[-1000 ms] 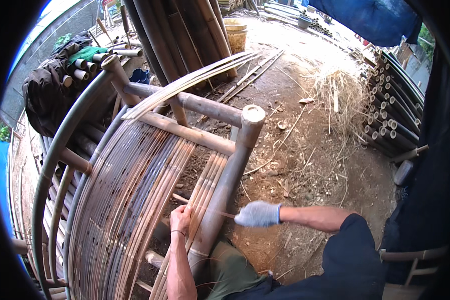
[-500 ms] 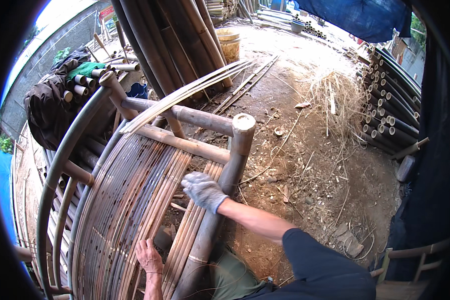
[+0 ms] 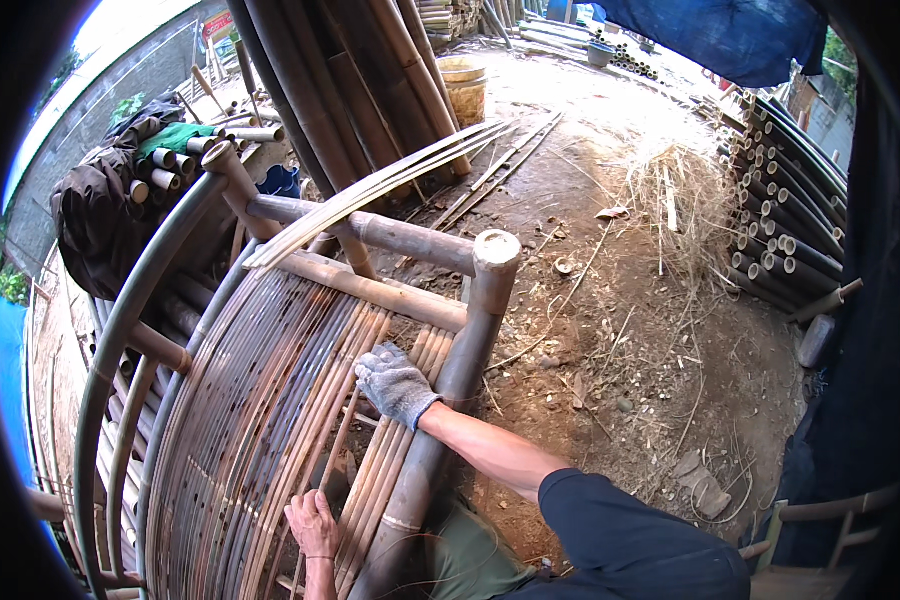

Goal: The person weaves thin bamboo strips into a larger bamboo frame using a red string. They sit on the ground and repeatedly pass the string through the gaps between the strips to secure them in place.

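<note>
A bamboo frame [image 3: 374, 236] stands in front of me, filled with lengthwise slats [image 3: 245, 400]. An open gap parts the left slats from several slats [image 3: 385, 475] along the right rail. One thin bamboo strip [image 3: 336, 448] runs through this gap. My left hand [image 3: 312, 523], bare, has its fingers closed on the strip's nearer part. My right hand [image 3: 395, 383], in a grey knit glove, is closed around the strip's farther part, above the right slats. The glove hides that end of the strip. Several pale loose strips [image 3: 370, 190] lie across the far rail.
Dark bamboo poles [image 3: 345, 95] lean beyond the frame, near a yellowish bucket [image 3: 463, 90]. Stacked bamboo [image 3: 785, 225] and a heap of shavings [image 3: 675, 200] are on the right. Dark cloth [image 3: 100, 210] drapes over poles at left. Chips litter the dirt floor [image 3: 590, 350].
My left hand has shifted right, off the left slats to the gap. My gloved hand has moved slightly left and closed more. The thin strip now shows in the gap between them.
</note>
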`<state>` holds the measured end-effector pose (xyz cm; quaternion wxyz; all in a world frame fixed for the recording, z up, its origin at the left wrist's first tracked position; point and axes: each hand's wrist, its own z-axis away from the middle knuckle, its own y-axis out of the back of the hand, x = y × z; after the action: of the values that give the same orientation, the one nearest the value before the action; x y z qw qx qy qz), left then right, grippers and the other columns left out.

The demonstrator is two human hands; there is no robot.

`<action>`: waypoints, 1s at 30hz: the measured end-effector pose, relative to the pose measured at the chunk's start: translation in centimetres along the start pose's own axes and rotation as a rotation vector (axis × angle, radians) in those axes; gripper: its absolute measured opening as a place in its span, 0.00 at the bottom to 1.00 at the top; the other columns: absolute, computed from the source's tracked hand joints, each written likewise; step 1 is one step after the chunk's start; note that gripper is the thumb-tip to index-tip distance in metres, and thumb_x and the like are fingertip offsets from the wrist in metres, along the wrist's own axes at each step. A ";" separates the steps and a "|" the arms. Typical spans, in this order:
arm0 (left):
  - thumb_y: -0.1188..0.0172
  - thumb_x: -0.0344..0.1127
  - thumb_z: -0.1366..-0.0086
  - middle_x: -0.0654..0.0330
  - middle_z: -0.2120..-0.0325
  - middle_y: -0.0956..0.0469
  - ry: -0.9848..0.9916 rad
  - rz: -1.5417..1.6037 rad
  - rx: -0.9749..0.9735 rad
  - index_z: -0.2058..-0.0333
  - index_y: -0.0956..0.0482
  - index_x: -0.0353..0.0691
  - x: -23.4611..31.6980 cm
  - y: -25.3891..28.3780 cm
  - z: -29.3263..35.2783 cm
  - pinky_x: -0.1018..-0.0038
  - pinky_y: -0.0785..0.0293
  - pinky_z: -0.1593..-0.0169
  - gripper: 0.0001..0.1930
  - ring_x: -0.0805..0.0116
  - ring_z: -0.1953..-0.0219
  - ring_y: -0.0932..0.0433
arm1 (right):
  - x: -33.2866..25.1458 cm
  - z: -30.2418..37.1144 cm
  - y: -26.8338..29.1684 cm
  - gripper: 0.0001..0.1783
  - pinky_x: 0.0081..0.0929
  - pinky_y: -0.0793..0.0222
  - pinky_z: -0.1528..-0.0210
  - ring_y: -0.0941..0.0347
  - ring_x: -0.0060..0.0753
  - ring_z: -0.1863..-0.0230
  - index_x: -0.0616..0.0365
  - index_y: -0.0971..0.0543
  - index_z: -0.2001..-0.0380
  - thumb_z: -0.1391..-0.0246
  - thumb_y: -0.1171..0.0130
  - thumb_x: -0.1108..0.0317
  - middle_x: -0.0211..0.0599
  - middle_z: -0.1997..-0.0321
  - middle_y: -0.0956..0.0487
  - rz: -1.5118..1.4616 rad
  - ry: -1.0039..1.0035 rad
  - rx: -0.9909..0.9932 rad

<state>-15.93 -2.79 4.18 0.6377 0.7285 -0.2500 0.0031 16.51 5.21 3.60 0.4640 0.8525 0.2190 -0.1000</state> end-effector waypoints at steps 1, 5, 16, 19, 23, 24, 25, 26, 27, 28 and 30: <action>0.49 0.39 0.27 0.51 0.68 0.28 0.023 0.006 -0.039 0.65 0.24 0.39 -0.2 -0.1 -0.1 0.57 0.31 0.58 0.11 0.49 0.64 0.29 | 0.1 -0.1 -0.3 0.11 0.44 0.35 0.44 0.29 0.47 0.52 0.56 0.21 0.65 0.45 0.44 0.61 0.42 0.61 0.24 0.008 -0.011 0.049; 0.51 0.45 0.27 0.52 0.74 0.25 0.171 0.047 -0.161 0.72 0.26 0.38 -0.4 0.0 -0.1 0.55 0.31 0.64 0.18 0.47 0.68 0.25 | 0.2 0.1 -0.8 0.12 0.49 0.37 0.44 0.27 0.45 0.53 0.53 0.18 0.69 0.44 0.46 0.58 0.41 0.64 0.21 0.084 -0.099 -0.019; 0.44 0.45 0.31 0.53 0.73 0.28 0.151 0.275 -0.237 0.65 0.17 0.38 0.1 -2.5 0.9 0.61 0.32 0.60 0.16 0.55 0.64 0.28 | -1.3 1.0 2.1 0.09 0.44 0.30 0.62 0.24 0.50 0.68 0.54 0.21 0.74 0.45 0.47 0.64 0.46 0.73 0.22 0.047 -0.089 0.032; 0.42 0.43 0.34 0.47 0.59 0.29 0.067 0.135 -0.248 0.57 0.19 0.40 1.2 -1.8 -0.6 0.56 0.33 0.50 0.15 0.48 0.53 0.30 | -3.0 3.7 8.7 0.08 0.39 0.24 0.60 0.22 0.45 0.63 0.54 0.22 0.66 0.38 0.50 0.65 0.43 0.67 0.21 -0.038 -0.248 -0.044; 0.39 0.32 0.42 0.40 0.45 0.34 -0.143 0.015 -0.112 0.40 0.35 0.27 7.5 -1.1 -3.6 0.56 0.37 0.37 0.31 0.44 0.41 0.35 | -2.0 6.4 23.1 0.07 0.34 0.20 0.60 0.21 0.41 0.58 0.56 0.21 0.61 0.39 0.46 0.68 0.40 0.62 0.19 -0.005 0.193 0.069; 0.37 0.30 0.44 0.39 0.41 0.36 -0.232 0.188 -0.116 0.38 0.38 0.29 9.8 -1.1 -4.4 0.57 0.39 0.33 0.35 0.43 0.37 0.38 | -2.0 7.0 26.8 0.07 0.33 0.20 0.60 0.20 0.40 0.59 0.54 0.21 0.60 0.40 0.45 0.68 0.39 0.60 0.19 -0.028 0.169 -0.101; 0.35 0.31 0.44 0.42 0.38 0.38 -0.299 0.289 -0.138 0.34 0.41 0.36 12.2 -1.0 -5.1 0.56 0.37 0.33 0.39 0.45 0.35 0.39 | -2.2 7.2 29.7 0.08 0.32 0.19 0.60 0.19 0.39 0.59 0.52 0.20 0.59 0.40 0.44 0.68 0.38 0.59 0.19 -0.008 0.170 -0.188; 0.33 0.33 0.45 0.44 0.37 0.38 -0.414 0.348 -0.132 0.33 0.42 0.37 14.4 -1.1 -6.0 0.58 0.38 0.33 0.41 0.46 0.35 0.39 | -2.6 7.6 32.7 0.08 0.31 0.19 0.59 0.19 0.37 0.60 0.51 0.20 0.59 0.40 0.44 0.67 0.37 0.58 0.19 -0.114 0.054 -0.300; 0.32 0.34 0.44 0.45 0.41 0.33 -0.499 0.430 -0.156 0.33 0.42 0.38 16.4 -1.2 -6.7 0.60 0.34 0.36 0.42 0.51 0.40 0.31 | -2.9 7.7 35.1 0.08 0.30 0.18 0.60 0.19 0.35 0.61 0.49 0.20 0.58 0.40 0.43 0.67 0.35 0.57 0.18 -0.170 -0.056 -0.377; 0.33 0.34 0.42 0.47 0.46 0.29 -0.479 0.533 -0.242 0.36 0.37 0.38 18.0 -1.4 -7.6 0.62 0.29 0.41 0.36 0.54 0.46 0.27 | -2.9 7.2 36.4 0.08 0.28 0.18 0.60 0.18 0.33 0.61 0.48 0.19 0.58 0.40 0.43 0.67 0.33 0.57 0.18 -0.224 -0.167 -0.450; 0.36 0.33 0.38 0.50 0.57 0.23 -0.418 0.585 -0.261 0.44 0.29 0.37 19.2 -1.8 -9.2 0.65 0.23 0.53 0.24 0.58 0.56 0.22 | -2.2 5.7 37.0 0.08 0.26 0.18 0.62 0.18 0.30 0.64 0.46 0.19 0.58 0.40 0.42 0.68 0.30 0.58 0.18 -0.149 -0.012 -0.160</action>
<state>4.43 -1.05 10.48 0.6327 0.5238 -0.5703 0.0045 31.96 -17.70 28.96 0.5233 0.7933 0.2865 -0.1215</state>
